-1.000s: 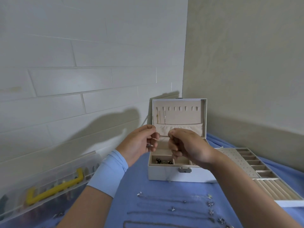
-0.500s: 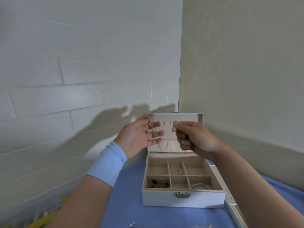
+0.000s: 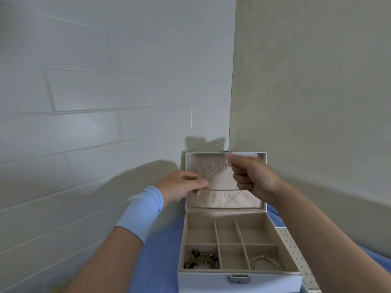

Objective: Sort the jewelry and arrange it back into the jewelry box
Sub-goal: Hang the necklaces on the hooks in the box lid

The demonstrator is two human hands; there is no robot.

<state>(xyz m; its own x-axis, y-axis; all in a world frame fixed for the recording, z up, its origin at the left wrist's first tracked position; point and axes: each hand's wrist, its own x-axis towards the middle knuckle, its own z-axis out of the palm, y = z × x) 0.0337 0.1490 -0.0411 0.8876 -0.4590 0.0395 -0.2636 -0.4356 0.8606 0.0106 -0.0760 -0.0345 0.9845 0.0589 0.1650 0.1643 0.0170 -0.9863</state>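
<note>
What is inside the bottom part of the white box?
The jewelry box tray has dividers. The front left compartment holds dark beaded jewelry; the front right one holds thin pale hoops. The other compartments in view look empty. No hand covers the tray.

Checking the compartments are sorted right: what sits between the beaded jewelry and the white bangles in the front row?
One empty compartment separates the beaded jewelry from the white bangles, shown in the head view.

White jewelry box (image 3: 239,281), beige lining; blue cloth (image 3: 160,256); light-blue wristband (image 3: 140,212); dark beaded bracelet (image 3: 201,259).
</note>
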